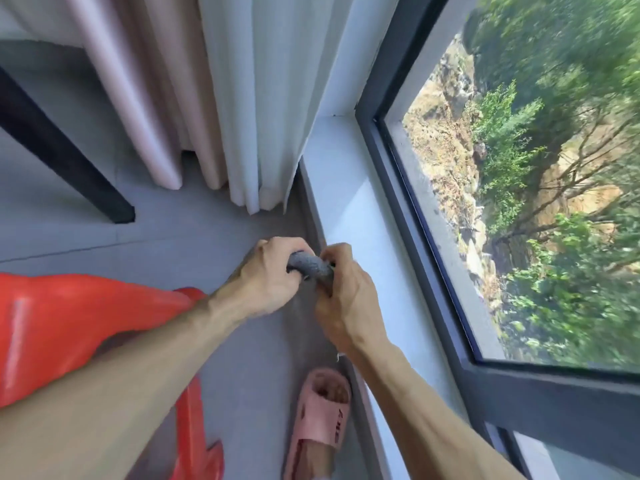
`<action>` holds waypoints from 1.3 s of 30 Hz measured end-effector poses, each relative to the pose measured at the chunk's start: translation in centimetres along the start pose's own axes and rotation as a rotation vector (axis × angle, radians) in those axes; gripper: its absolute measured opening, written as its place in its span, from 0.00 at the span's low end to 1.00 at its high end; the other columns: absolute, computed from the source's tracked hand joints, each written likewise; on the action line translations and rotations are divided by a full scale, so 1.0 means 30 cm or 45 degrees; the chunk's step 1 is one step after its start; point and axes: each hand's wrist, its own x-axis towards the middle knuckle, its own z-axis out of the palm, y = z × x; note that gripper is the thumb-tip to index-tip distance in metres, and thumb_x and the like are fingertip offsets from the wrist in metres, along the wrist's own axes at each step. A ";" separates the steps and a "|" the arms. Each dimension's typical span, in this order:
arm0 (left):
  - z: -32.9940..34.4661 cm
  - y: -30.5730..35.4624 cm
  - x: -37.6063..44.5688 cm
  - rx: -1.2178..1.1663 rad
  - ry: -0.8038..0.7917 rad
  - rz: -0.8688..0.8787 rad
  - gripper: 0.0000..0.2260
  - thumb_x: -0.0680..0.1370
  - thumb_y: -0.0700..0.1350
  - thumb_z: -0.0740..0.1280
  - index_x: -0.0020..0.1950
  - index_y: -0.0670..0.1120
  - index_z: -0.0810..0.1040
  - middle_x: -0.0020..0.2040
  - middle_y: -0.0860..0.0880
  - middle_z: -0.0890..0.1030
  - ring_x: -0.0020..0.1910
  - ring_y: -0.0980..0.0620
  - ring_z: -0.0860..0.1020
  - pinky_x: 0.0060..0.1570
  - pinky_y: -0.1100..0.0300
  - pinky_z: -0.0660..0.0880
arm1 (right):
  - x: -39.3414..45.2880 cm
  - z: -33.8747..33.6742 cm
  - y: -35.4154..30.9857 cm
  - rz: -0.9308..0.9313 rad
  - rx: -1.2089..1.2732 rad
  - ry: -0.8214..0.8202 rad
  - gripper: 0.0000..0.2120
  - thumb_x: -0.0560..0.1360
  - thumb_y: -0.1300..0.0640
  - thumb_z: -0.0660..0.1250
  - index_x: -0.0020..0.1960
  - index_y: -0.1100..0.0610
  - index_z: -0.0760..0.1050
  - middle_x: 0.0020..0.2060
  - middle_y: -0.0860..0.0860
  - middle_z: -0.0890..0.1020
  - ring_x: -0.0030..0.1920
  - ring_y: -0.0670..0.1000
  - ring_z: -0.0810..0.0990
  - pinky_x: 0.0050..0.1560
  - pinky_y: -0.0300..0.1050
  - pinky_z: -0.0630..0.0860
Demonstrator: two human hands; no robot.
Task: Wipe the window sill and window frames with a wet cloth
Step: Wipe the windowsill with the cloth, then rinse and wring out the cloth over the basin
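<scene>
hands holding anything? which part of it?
Yes. Both hands grip one rolled-up grey cloth: left hand curled round its left end, right hand round its right end, only the middle showing.

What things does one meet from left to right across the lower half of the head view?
Red plastic object → left hand → grey cloth → right hand → white window sill → dark window frame → window glass.

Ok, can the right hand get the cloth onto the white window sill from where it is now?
Probably yes: the right hand, gripping the twisted grey cloth with the left hand, is right beside the white window sill, with nothing between.
</scene>
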 end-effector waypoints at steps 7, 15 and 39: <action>0.021 0.241 -0.397 -0.104 -0.263 -0.108 0.17 0.67 0.31 0.61 0.38 0.51 0.82 0.35 0.53 0.83 0.38 0.55 0.81 0.37 0.60 0.77 | -0.470 -0.241 -0.112 0.486 0.594 -0.277 0.12 0.69 0.49 0.73 0.42 0.56 0.77 0.38 0.47 0.82 0.38 0.46 0.81 0.41 0.40 0.76; 0.154 0.493 -0.875 -0.054 -0.549 -0.010 0.21 0.63 0.31 0.55 0.34 0.52 0.82 0.38 0.53 0.85 0.39 0.53 0.82 0.32 0.65 0.73 | -1.031 -0.383 -0.075 0.572 0.427 -0.065 0.08 0.75 0.60 0.68 0.52 0.50 0.81 0.46 0.46 0.84 0.41 0.47 0.83 0.43 0.40 0.76; 0.973 0.913 -2.465 0.692 -1.608 0.952 0.26 0.70 0.31 0.60 0.63 0.52 0.68 0.53 0.53 0.78 0.49 0.51 0.77 0.43 0.57 0.77 | -3.089 -0.433 -0.238 1.544 0.407 1.002 0.03 0.77 0.58 0.63 0.48 0.54 0.74 0.47 0.44 0.77 0.49 0.49 0.75 0.50 0.45 0.72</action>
